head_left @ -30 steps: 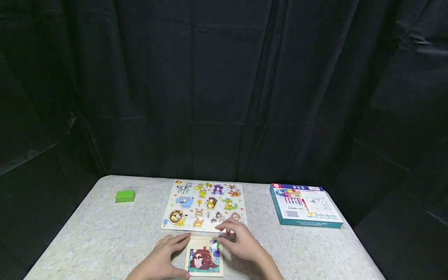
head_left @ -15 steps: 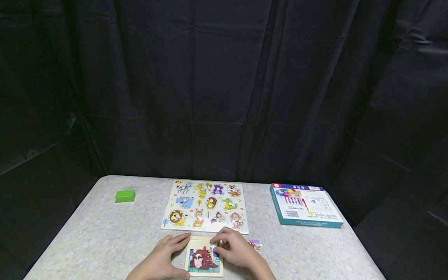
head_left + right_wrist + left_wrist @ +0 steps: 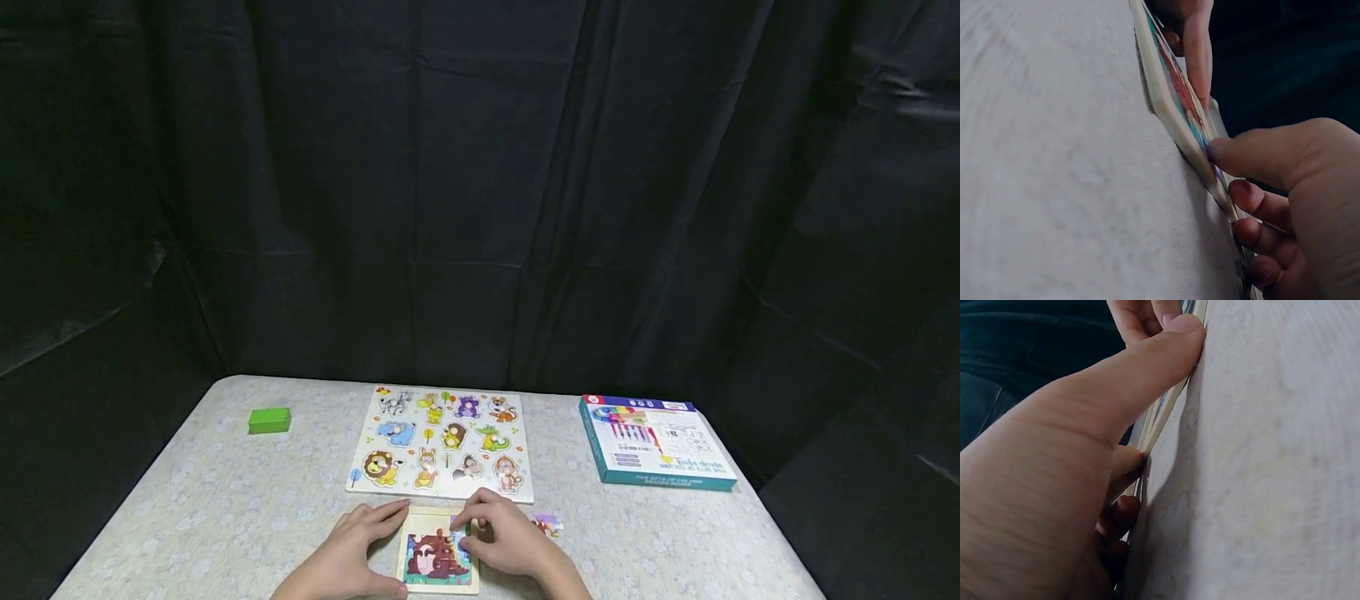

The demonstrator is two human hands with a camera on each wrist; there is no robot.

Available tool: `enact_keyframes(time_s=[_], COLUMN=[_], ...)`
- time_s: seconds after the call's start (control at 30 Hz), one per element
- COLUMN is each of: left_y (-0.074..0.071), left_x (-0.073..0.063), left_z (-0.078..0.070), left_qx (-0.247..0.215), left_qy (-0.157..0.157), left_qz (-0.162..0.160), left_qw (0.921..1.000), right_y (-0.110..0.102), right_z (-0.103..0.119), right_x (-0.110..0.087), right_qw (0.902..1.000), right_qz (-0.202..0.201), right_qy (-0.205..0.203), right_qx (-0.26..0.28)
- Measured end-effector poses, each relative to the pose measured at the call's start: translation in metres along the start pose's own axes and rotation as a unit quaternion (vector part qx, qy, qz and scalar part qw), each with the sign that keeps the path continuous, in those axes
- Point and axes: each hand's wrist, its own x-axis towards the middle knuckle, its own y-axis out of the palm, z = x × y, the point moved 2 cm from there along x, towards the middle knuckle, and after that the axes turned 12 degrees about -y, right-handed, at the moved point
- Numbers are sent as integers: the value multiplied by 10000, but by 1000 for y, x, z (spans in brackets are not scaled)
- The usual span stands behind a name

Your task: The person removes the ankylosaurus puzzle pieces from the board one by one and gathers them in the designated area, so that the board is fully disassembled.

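Observation:
A small wooden jigsaw puzzle tray (image 3: 427, 512) lies at the table's near edge, its dinosaur picture partly filled in. My left hand (image 3: 348, 546) holds the tray's left side, index fingertip at the upper corner and thumb at the lower one. Over the upper right of the tray, my right hand (image 3: 506, 533) pinches a jigsaw piece (image 3: 458, 520) with purple on it between thumb and fingers. The fingers hide much of that piece. In the right wrist view, the thumb (image 3: 1225, 153) presses at the picture's edge, just inside the tray's rim.
Loose jigsaw pieces (image 3: 549, 525) lie right of my right hand. Behind the tray is a white animal peg puzzle board (image 3: 442, 492). A green block (image 3: 269, 421) stands at the left, and a flat teal-edged box (image 3: 656, 442) lies at the right. A black curtain (image 3: 480, 208) hangs behind.
My right hand has moved left and slightly down from the peg board's edge onto the tray's upper right, uncovering the loose pieces and the monkey. The left hand stays in place.

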Motion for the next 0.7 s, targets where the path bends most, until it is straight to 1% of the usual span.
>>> enact_keyframes(time_s=[0.23,0.4,0.63,0.7], left_y=[0,0,1,1], left_x=[-1,-1,1,1], left_z=[-1,-1,1,1], left_qx=[46,86,13,6], left_qy=[-15,-14,-108,-89], left_qz=[-38,-59,40,40], left_qw=[10000,9999,9999,10000], right_y=[0,0,0,0], right_z=[3,4,6,8], right_x=[0,1,0,0], right_qw=[10000,9998,9997,9997], right_qz=[70,162,194,187], right_qy=[-4,60,159,153], right_qx=[-50,9,65,105])
